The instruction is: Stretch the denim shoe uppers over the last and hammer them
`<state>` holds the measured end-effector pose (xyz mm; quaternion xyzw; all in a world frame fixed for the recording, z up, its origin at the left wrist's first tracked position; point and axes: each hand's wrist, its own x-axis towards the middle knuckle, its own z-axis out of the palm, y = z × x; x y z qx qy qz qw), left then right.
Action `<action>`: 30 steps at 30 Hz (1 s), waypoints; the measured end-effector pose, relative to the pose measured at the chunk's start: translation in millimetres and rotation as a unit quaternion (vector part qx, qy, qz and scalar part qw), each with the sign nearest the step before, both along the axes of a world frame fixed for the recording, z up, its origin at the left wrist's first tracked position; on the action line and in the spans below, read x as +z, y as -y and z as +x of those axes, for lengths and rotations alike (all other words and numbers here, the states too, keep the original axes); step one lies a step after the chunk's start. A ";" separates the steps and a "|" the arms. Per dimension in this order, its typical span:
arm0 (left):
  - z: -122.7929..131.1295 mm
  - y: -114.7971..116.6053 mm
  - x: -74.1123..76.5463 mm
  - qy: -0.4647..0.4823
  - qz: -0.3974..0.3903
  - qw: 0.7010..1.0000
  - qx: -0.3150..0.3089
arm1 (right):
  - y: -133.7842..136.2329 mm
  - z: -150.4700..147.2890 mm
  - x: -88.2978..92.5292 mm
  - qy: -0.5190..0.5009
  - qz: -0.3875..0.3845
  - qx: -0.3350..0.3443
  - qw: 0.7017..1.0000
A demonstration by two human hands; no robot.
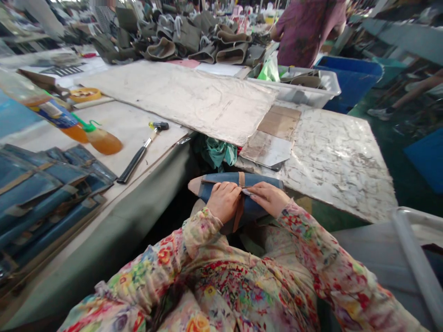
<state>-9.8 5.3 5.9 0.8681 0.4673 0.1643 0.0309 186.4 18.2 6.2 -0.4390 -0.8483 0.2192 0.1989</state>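
Observation:
A dark blue leather piece [263, 206], with the look of a boot upper, lies across my lap with its pale tan tip to the left. A tan strap [238, 216] runs over it. My left hand [224, 199] has its fingers curled down on the blue piece beside the strap. From the other side, my right hand [270, 197] pinches a small pale flat thing [247, 192] against the strap; its kind is too small to tell. The fingertips of both hands nearly meet there. The underside of the piece is hidden.
Left bench: a hammer [141, 154], a bottle of amber liquid [102, 139], yellow tape [85, 94] and stacked blue leather pieces [44, 180]. Ahead lies a large pale board [187, 97]; grey-brown boot uppers [194, 37] are heaped behind. A white bin [313, 94] stands near a person [306, 32].

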 end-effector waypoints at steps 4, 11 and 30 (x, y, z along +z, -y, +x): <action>-4.1 2.0 -5.2 -0.010 0.025 0.999 -0.029 | 1.9 -1.1 0.1 0.011 0.009 0.000 1.000; -5.3 2.9 -13.5 -0.011 0.041 0.998 -0.056 | 9.4 -8.2 -2.9 0.035 0.039 -0.025 0.998; -15.4 3.6 -14.3 -0.001 0.057 0.998 -0.023 | 3.5 -17.7 -10.7 0.078 0.132 -0.088 0.984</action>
